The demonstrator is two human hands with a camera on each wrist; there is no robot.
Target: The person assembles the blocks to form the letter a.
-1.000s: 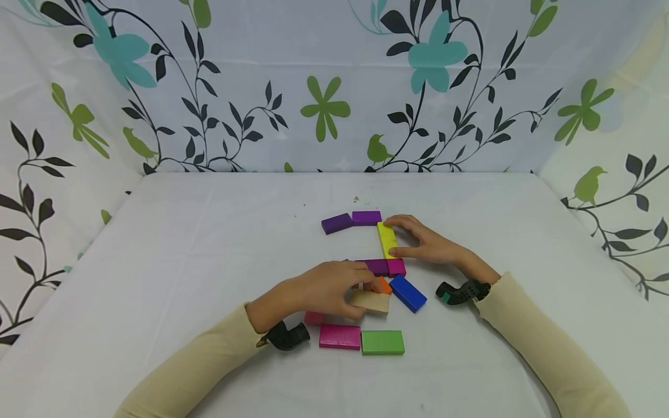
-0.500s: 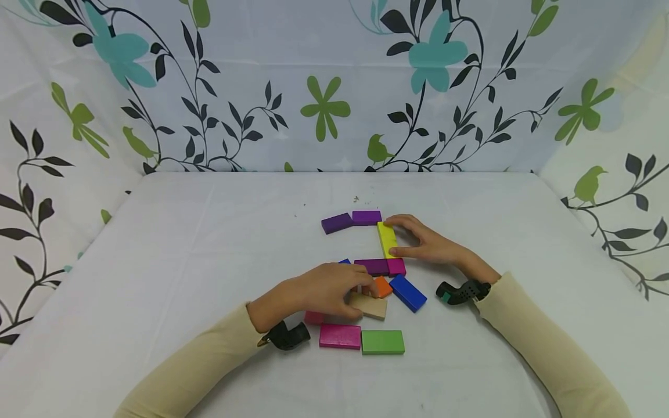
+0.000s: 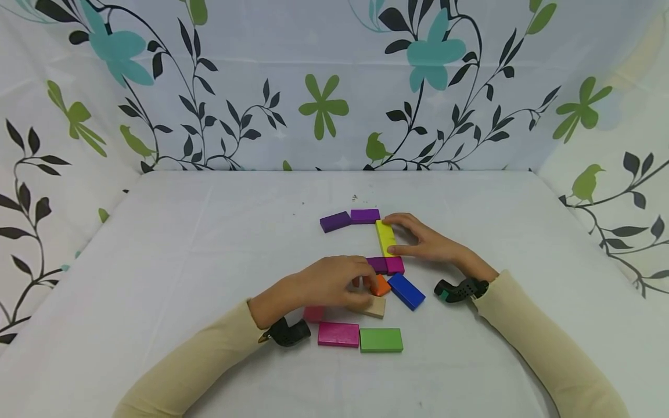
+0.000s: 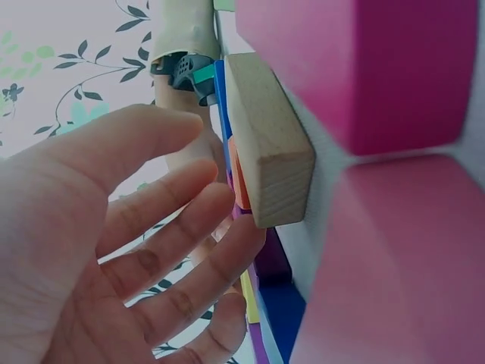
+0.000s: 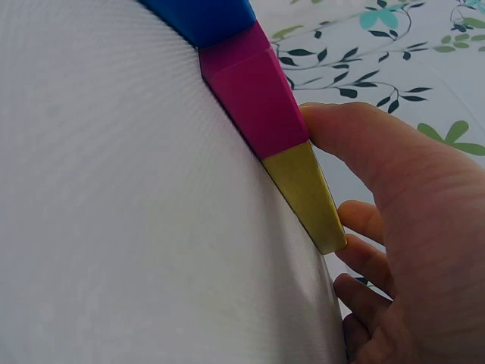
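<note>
My left hand [image 3: 334,281] is over the plain wooden block [image 3: 375,307], fingers loosely bent. In the left wrist view, thumb and fingers stand apart with nothing between them; a fingertip is close to the wooden block's end. My right hand [image 3: 431,241] spans the yellow block [image 3: 385,237], thumb at its near end and fingers at its far end. Beside the left fingertips lies an orange block [image 3: 382,285], partly covered. A magenta block [image 3: 395,265] touches the yellow one's near end, with a dark purple block [image 3: 377,265] to its left, partly hidden.
Two purple blocks, one tilted [image 3: 335,222] and one straight [image 3: 364,216], lie at the back. A blue block [image 3: 406,291] slants on the right. Nearest me are pink [image 3: 338,334], green [image 3: 381,340] and reddish [image 3: 313,314] blocks on the white cloth [image 3: 219,232].
The wooden block has turned slightly and shifted a little left and nearer. My left hand has let go of it and lifted slightly. The right hand stays at the yellow block.
</note>
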